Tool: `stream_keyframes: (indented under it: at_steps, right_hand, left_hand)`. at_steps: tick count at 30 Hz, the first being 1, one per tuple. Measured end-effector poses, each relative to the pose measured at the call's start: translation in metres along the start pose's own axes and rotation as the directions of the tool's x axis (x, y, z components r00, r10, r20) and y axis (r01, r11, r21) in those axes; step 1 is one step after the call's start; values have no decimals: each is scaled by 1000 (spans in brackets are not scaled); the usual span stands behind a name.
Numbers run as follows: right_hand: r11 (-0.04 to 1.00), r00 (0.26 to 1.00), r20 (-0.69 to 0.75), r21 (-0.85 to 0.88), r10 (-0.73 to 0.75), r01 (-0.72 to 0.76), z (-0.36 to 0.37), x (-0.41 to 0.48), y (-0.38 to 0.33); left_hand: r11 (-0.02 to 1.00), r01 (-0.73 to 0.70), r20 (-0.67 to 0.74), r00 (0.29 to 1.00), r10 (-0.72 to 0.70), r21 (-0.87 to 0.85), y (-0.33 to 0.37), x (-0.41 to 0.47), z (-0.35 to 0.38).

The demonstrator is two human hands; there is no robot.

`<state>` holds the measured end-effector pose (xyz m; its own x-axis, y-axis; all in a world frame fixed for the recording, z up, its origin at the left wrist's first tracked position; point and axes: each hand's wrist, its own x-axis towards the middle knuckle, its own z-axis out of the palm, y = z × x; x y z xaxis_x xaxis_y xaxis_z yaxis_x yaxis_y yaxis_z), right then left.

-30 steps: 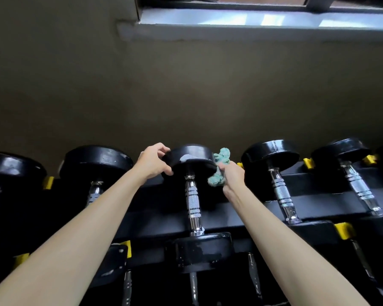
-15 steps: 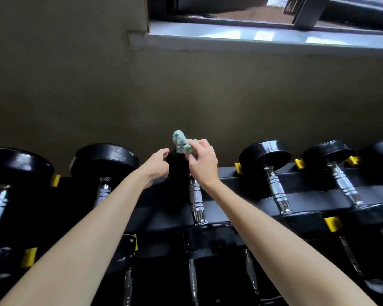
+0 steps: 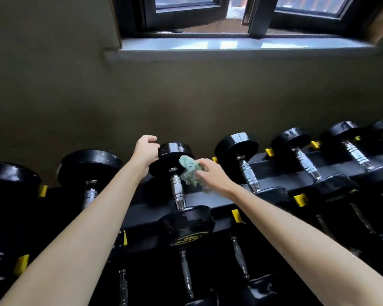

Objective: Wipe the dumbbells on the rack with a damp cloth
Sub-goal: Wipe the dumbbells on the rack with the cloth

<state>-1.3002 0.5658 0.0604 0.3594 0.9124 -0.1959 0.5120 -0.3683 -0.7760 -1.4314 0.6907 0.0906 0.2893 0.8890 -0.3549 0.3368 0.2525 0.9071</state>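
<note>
The black rack (image 3: 146, 215) carries a row of black, chrome-handled dumbbells on its upper tier, each lying across the rails, with yellow stops (image 3: 300, 199) between some of them; more handles show in the tier below. The left hand (image 3: 145, 152) curls its fingers on the left rim of the middle dumbbell (image 3: 177, 191) at its far head; the right hand (image 3: 212, 176) clutches the crumpled green cloth (image 3: 189, 173), which touches that head's right side just above the handle; a window (image 3: 230, 18) sits in the wall above.
</note>
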Motion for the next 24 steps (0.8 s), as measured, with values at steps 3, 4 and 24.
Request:
stream_keyframes:
  at_steps: [3,4,24]
  right_hand:
    - [598,969,-10,789,247,-144,-40,-35,3]
    - [474,968,-5,872,252,-119,-55,-49,4]
    - [292,188,-589,622,786,726,-345,-553,268]
  left_hand:
    - [997,-30,126,991,39,-68,29,-37,47]
    - [996,-45,168,984,58,-83,38,-50,65]
    - [898,-430,988,72,140,-96,61,-521,559]
